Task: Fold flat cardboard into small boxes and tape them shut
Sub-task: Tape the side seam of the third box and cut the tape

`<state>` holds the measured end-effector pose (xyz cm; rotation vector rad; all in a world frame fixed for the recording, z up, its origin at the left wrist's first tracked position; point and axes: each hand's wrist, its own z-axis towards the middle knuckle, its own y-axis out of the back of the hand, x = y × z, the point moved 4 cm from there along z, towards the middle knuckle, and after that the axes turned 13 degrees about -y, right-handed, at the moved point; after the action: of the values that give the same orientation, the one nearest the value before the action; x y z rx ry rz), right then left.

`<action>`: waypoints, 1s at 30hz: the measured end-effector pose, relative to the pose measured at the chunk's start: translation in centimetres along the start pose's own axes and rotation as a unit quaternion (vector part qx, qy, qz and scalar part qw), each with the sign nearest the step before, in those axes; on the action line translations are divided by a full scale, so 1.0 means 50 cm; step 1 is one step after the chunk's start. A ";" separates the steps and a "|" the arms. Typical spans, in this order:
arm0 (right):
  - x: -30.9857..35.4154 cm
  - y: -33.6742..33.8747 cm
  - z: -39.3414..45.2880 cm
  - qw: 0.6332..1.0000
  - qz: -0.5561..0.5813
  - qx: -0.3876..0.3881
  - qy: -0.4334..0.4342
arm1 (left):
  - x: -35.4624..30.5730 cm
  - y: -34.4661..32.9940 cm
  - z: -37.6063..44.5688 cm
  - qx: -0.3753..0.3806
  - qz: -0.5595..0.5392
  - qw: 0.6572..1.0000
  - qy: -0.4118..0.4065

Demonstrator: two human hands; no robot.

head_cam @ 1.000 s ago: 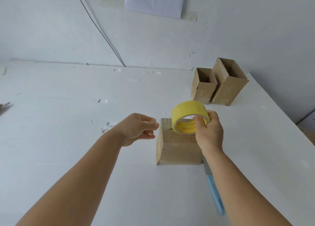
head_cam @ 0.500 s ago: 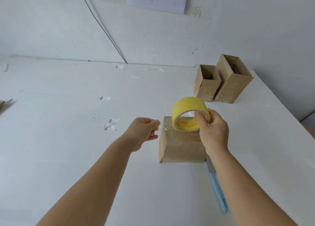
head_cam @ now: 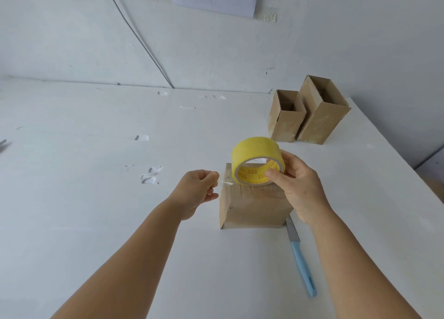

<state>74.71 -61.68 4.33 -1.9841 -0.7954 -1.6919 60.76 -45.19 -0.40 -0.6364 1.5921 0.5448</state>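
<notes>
A small closed cardboard box [head_cam: 252,208] stands on the white table [head_cam: 96,198] in front of me. My right hand [head_cam: 298,181] holds a yellow roll of tape [head_cam: 254,160] just above the box's top. My left hand [head_cam: 197,189], to the left of the box, pinches the clear free end of the tape [head_cam: 224,183], which stretches a short way from the roll.
Two open cardboard boxes [head_cam: 287,116] [head_cam: 322,112] stand at the back right near the wall. A knife with a light blue handle [head_cam: 301,261] lies on the table right of the box. Scraps of clear tape [head_cam: 151,175] are stuck to the tabletop at left.
My left hand has drawn the tape end a little to the left from the roll. The roll stays over the box top, held by my right hand.
</notes>
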 end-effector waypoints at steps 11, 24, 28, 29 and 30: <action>-0.005 -0.010 -0.002 0.997 0.033 -0.047 0.044 | -0.003 -0.010 -0.003 0.001 -0.002 1.000 -0.009; -0.017 -0.008 0.008 0.996 -0.031 -0.073 0.030 | 0.040 -0.048 -0.015 -0.052 0.042 0.996 0.056; -0.021 -0.002 0.011 0.995 -0.044 -0.082 0.025 | 0.026 -0.035 -0.030 -0.103 0.209 0.972 -0.010; -0.022 -0.001 0.011 0.995 -0.045 -0.082 0.024 | 0.013 -0.036 -0.041 -0.126 0.214 0.967 -0.056; -0.022 -0.001 0.011 0.995 -0.045 -0.082 0.024 | 0.001 -0.041 -0.054 -0.135 0.203 0.964 -0.105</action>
<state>75.00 -61.45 3.13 -2.0337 -0.7606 -1.9046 60.18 -48.53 -0.08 -0.4320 1.4623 1.1131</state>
